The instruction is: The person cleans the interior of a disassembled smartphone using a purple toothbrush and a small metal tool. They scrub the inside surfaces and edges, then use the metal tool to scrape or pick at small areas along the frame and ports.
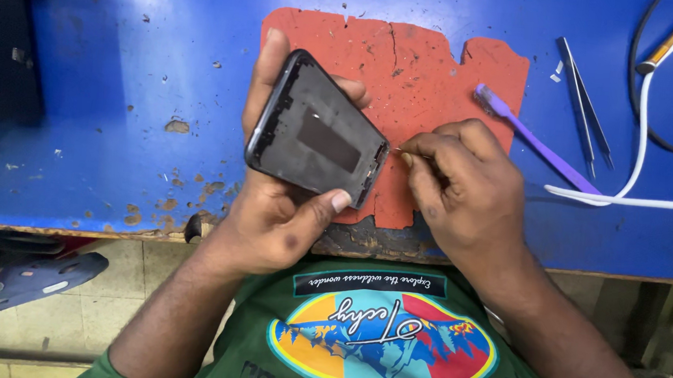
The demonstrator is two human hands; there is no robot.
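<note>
- Left hand (272,200): closed around a dark phone housing (318,128), fingers wrapped behind the far long edge, thumb pressed on the near lower corner. The housing is lifted clear of the bench and tilted, its inner face turned up toward the camera.
- Phone housing: a black rounded-rectangle shell with a darker rectangular patch at its centre; it sits above the left part of the red mat (432,69) and covers part of it from view.
- Right hand (463,178): fingers curled in a pinch, thumb and forefinger closed on a thin pale pointed tool (399,149), of which only the tip shows. The tip lies just beside, perhaps touching, the right-hand short edge of the housing; contact cannot be confirmed.
- Relation: the housing lies directly left of the right hand, the two hands near each other over the mat.
- Red mat: ragged-edged, cracked, speckled with debris, flat on the blue bench (105,117), whose paint is chipped.
- Purple brush (537,144): lying on the bench right of the right hand, its head resting on the mat's edge.
- Metal tweezers (583,100): farther right, apart from the brush.
- White cable (640,139): curving along the right edge, beside a black cable (635,91).
</note>
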